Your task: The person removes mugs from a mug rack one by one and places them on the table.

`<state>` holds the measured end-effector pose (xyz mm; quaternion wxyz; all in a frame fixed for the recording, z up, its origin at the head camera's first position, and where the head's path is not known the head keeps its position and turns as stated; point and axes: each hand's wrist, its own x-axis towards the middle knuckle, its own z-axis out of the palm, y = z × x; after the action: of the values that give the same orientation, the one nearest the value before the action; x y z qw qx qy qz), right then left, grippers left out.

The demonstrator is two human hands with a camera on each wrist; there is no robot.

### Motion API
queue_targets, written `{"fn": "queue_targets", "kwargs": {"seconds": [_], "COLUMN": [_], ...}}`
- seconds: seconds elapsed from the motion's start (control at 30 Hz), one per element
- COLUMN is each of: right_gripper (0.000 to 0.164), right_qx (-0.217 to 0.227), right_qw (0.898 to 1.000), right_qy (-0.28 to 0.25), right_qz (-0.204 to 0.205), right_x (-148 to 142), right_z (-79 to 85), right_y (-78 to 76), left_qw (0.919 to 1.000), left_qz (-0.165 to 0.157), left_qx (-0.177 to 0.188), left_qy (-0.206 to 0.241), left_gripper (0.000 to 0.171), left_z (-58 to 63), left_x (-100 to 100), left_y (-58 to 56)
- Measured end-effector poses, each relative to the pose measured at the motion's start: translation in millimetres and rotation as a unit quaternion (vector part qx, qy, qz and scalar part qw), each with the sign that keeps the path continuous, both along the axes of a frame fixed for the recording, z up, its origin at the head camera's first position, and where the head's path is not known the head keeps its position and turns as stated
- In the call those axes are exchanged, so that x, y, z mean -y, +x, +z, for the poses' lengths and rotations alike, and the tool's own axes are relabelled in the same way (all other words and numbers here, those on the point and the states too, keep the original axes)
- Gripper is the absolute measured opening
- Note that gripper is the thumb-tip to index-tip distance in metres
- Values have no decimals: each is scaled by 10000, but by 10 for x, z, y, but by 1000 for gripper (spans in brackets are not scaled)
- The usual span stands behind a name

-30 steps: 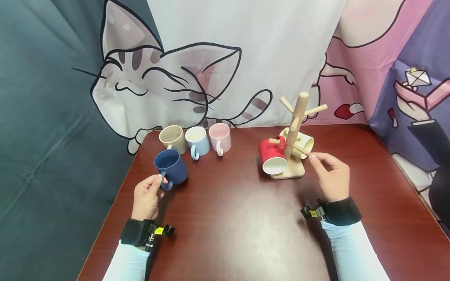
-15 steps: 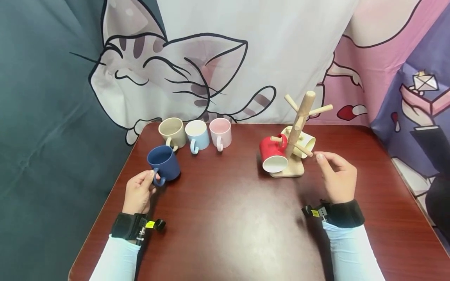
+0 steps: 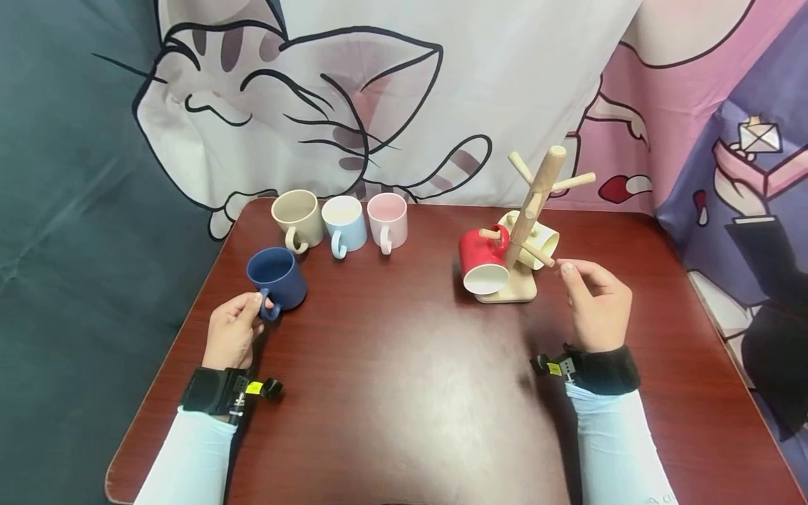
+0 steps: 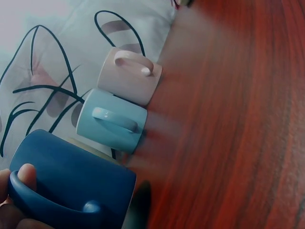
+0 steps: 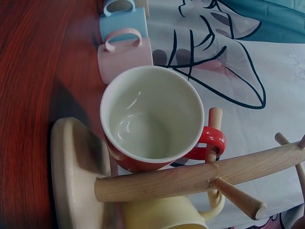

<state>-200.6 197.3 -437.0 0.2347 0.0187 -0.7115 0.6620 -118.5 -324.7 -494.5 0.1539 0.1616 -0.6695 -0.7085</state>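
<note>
My left hand [image 3: 232, 330] pinches the handle of a dark blue mug [image 3: 280, 279] between thumb and fingers. The mug stands mouth up near the table's left side; I cannot tell if its base touches the wood. At the right, a wooden mug tree [image 3: 533, 210] bears a red mug [image 3: 477, 252] and a pale yellow mug [image 3: 548, 242], hung by their handles. The red one's mouth faces the person, as the right wrist view's opening [image 5: 152, 114] shows. My right hand [image 3: 596, 301] is beside the tip of a bare peg [image 3: 539, 254], thumb and forefinger close together, holding nothing.
Along the back edge of the brown table [image 3: 391, 365] stand a beige mug [image 3: 298, 219], a light blue mug [image 3: 344, 223] and a pink mug [image 3: 388, 221], all upright. A cat-printed cloth [image 3: 404, 91] hangs right behind them.
My left hand has carried the blue mug left and slightly nearer, away from the beige mug. The right hand's fingers have come off the peg's tip. The head view has shifted.
</note>
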Motion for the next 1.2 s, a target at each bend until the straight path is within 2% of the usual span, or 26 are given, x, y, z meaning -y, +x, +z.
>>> {"fn": "queue_targets", "kwargs": {"seconds": [0.2, 0.37, 0.53, 0.67, 0.77, 0.87, 1.0, 1.1, 1.2], "right_gripper": [18, 17, 16, 15, 13, 13, 15, 19, 22], "right_qx": [-105, -187, -224, -160, -53, 93, 191, 277, 461], "right_qw": [9999, 9997, 9997, 9994, 9966, 9859, 9604, 9446, 9345], "right_qy": [-29, -8, -1, 302, 819, 1652, 2733, 3222, 3497], "right_qz": [38, 133, 115, 43, -52, -237, -511, -559, -486], "right_x": [41, 102, 126, 145, 199, 269, 369, 451, 524], "right_z": [-23, -26, -45, -34, -13, 6, 67, 134, 173], "right_y": [-15, -36, -35, -43, -75, -126, -193, -231, -263], "left_qw": [9998, 9996, 9994, 9992, 9987, 9969, 9916, 9872, 9847], "left_qz": [55, 169, 135, 79, 124, 373, 961, 1382, 1471], "left_qx": [19, 92, 151, 240, 359, 577, 727, 473, 99], "left_qy": [215, 192, 276, 295, 348, 382, 470, 638, 926], "left_gripper": [29, 29, 29, 29, 28, 24, 14, 12, 11], "left_z": [-56, -101, -156, -183, -196, -192, -147, -69, 55], "left_x": [22, 54, 56, 49, 61, 67, 59, 37, -15], "left_y": [-3, 26, 9, 6, 22, 38, 37, 34, 33]}}
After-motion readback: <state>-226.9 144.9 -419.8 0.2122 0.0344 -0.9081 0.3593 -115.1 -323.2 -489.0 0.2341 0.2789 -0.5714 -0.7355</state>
